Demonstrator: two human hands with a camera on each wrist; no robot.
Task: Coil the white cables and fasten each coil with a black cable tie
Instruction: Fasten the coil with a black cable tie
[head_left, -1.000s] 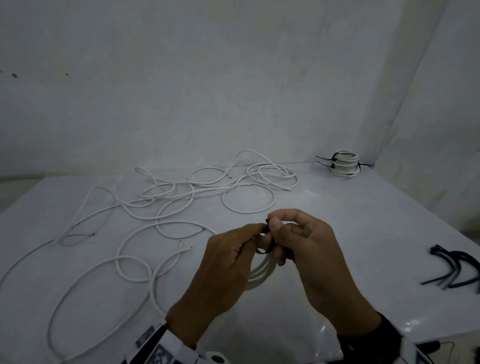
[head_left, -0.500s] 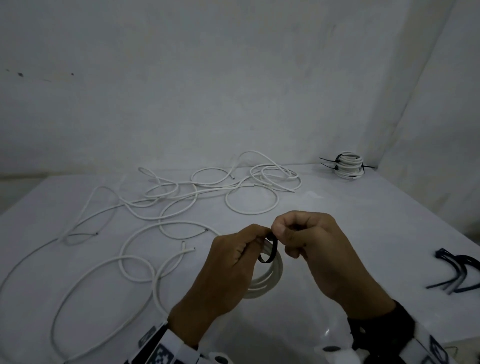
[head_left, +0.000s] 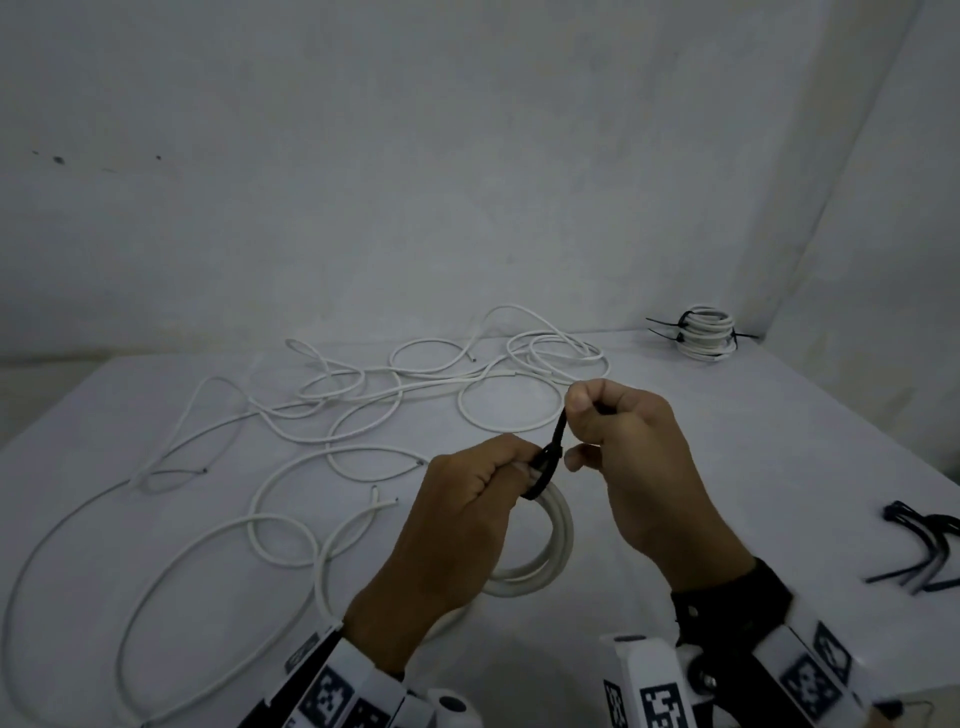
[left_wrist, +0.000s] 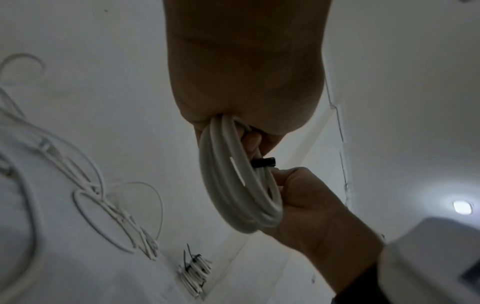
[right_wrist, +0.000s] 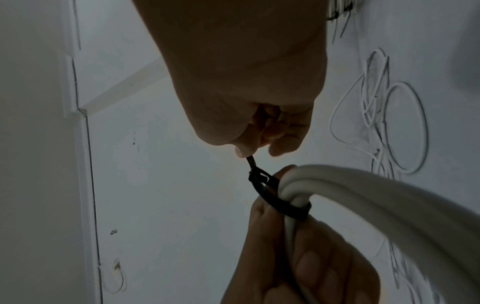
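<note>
Coil in hand: a small round coil of smooth white plastic cable (head_left: 556, 540), several turns thick, is held above the near middle of the pale surface (head_left: 753, 441).
Tie on the coil: a thin black plastic cable tie (head_left: 550, 460) is looped round the top of the coil; in the right wrist view the loop is slack, with a gap between strap and cable.
Left hand: the left hand (head_left: 467, 509) has its fingers curled round the coil just beside the tie, pinching the turns together.
Right hand: the right hand (head_left: 628, 447) has thumb and forefinger pinched on the tie's free tail, which runs up and to the right out of the locking head.
Doing the step well: the tail probably wants a straight pull in line with the head, with the left hand keeping the turns stacked so none slips out as the loop closes.
Risk: a sideways pull could twist the head or bunch the turns unevenly.
Finished coils: a stack of white coils already bound with black ties (head_left: 704, 335) sits in the far right corner.
Loose cable: long white cables (head_left: 363, 395) lie tangled across the far and left surface, not yet coiled.
Spare ties: a small bunch of black ties (head_left: 930, 545) lies at the right edge.
</note>
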